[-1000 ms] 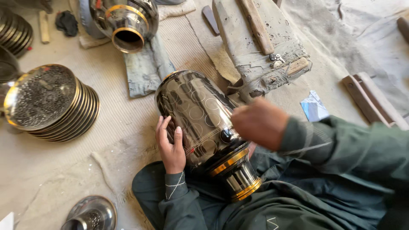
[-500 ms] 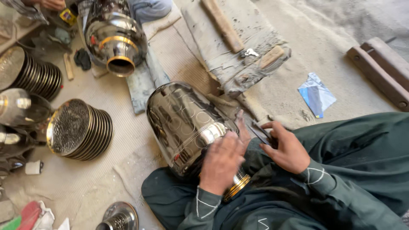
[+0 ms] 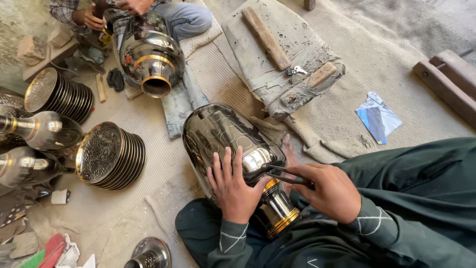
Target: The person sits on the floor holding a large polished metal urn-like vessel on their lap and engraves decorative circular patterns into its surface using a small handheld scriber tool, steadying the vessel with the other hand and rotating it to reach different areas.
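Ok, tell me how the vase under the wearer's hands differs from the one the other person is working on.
The near vase lies with its neck toward the wearer, under the left hand; the far vase shows its open mouth to the camera. The near one bears circular line patterns; the far one's facing side looks plain. Both are shiny metal with gold bands.

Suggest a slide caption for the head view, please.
Left hand steadies a polished metal vase while right hand applies a thin tool.

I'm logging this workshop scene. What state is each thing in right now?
Vase: on its side across the lap, neck toward the person.
Left hand: flat on the vase.
Right hand: gripping a thin tool, tip at the vase.
Second vase: tilted, mouth open, held by another person.
Plates: stacked on edge.
Keys: lying on the pad.
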